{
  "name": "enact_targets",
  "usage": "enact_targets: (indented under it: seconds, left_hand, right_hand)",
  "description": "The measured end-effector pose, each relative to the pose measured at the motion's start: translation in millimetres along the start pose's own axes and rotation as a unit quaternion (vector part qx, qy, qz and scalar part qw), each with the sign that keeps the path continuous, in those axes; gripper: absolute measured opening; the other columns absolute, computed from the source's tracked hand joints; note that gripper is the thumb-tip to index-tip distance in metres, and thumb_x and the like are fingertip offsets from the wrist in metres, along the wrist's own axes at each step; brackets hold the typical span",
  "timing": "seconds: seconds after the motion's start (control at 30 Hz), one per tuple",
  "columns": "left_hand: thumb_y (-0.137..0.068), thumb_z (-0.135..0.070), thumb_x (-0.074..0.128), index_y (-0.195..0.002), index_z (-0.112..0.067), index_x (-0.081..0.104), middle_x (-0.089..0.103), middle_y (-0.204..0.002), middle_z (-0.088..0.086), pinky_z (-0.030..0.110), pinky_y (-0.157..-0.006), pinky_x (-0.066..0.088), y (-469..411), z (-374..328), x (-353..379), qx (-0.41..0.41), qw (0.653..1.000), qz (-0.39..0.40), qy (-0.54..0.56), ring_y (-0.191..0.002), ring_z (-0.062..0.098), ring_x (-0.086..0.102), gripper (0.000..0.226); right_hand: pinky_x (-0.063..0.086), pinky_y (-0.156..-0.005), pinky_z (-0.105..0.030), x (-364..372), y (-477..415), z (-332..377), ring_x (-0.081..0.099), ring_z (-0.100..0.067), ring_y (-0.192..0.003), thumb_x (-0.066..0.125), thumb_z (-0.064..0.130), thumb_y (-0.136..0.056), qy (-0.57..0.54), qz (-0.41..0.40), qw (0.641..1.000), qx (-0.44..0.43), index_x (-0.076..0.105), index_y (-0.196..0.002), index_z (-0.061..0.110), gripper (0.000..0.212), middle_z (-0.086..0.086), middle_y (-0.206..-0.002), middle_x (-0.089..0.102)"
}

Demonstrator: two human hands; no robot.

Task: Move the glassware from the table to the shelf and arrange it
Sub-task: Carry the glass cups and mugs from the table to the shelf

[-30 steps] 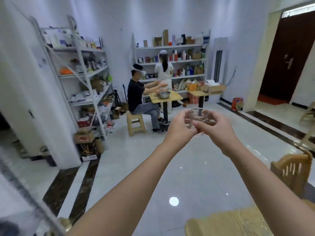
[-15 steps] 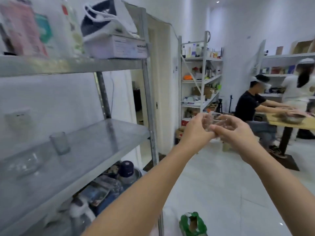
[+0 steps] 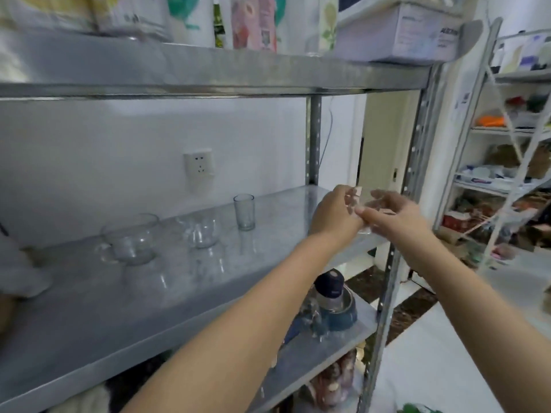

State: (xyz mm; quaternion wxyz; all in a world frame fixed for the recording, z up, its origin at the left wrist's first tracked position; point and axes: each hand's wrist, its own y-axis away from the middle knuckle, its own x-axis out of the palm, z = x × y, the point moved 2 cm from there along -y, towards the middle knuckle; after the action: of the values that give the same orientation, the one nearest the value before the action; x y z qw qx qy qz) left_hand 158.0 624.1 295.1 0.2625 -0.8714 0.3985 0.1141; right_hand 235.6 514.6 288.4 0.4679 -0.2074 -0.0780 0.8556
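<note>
where grey metal shelf (image 3: 89, 317) meets white wall (image 3: 89, 162), glasses (image 3: 244, 211) stand.

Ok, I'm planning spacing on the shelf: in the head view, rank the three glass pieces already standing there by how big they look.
1. Glass bowl, far left, looks largest, though it is also nearest the camera.
2. Rounded glass cup, in the middle.
3. Straight tumbler, narrowest and farthest away.

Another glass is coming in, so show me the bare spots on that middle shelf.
Bare: the shelf front strip, before the glass bowls and, and the right end between the tumbler and both hands. Crowded: the back-left row of glassware.
</note>
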Motion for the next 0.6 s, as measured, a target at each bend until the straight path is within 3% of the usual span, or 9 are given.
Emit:
enact_targets:
  seconds: [0.23,0.33,0.43,0.5,0.6]
  left_hand:
    - [-0.078,-0.014,0.073,-0.122,-0.015,0.053,0.062,-0.109,0.002,0.033,-0.085,0.052,-9.4,40.5,-54.8,-0.059,0.991,-0.095,-0.067,-0.099,0.021,0.063,0.048]
    - [-0.069,-0.02,0.07,-0.12,-0.012,0.052,0.06,-0.096,0.007,0.041,-0.085,0.053,-10.0,60.2,-69.2,-0.12,0.983,-0.125,-0.054,-0.093,0.028,0.063,0.055]
    - [-0.063,-0.023,0.066,-0.118,-0.01,0.052,0.054,-0.087,0.002,0.045,-0.088,0.055,-9.8,84.8,-79.1,-0.158,0.975,-0.154,-0.038,-0.08,0.021,0.056,0.058]
    - [-0.072,-0.013,0.07,-0.115,-0.011,0.052,0.055,-0.084,-0.002,0.039,-0.087,0.053,-8.6,96.0,-84.7,-0.173,0.968,-0.161,-0.078,-0.079,0.016,0.055,0.047]
    - [-0.076,-0.008,0.068,-0.116,-0.01,0.052,0.056,-0.082,-0.004,0.029,-0.078,0.047,-8.3,103.6,-87.9,-0.185,0.964,-0.169,-0.093,-0.079,0.016,0.055,0.043]
  right_hand:
    - [0.055,-0.093,-0.046,84.6,-46.6,0.3,0.065,-0.024,-0.097,0.075,0.017,-0.083,-0.054,0.107,0.993,0.023,0.055,-0.13,0.008,0.053,-0.005,-0.107,0.062]
    - [0.053,-0.096,-0.048,119.0,-59.1,-4.8,0.065,-0.027,-0.105,0.077,0.019,-0.079,-0.066,0.153,0.986,0.024,0.053,-0.134,0.006,0.061,-0.008,-0.114,0.061]
    - [0.053,-0.096,-0.047,146.9,-63.6,-12.4,0.065,-0.025,-0.1,0.077,0.017,-0.081,-0.061,0.186,0.981,0.018,0.052,-0.133,0.003,0.06,-0.001,-0.099,0.06]
    - [0.055,-0.092,-0.044,161.2,-65.7,-17.4,0.064,-0.023,-0.091,0.077,0.014,-0.081,-0.056,0.198,0.978,0.025,0.053,-0.132,0.001,0.058,0.002,-0.089,0.058]
    - [0.053,-0.074,-0.033,173.7,-70.4,-24.5,0.061,-0.02,-0.079,0.077,0.012,-0.081,-0.047,0.211,0.976,0.033,0.052,-0.131,-0.002,0.058,-0.004,-0.087,0.061]
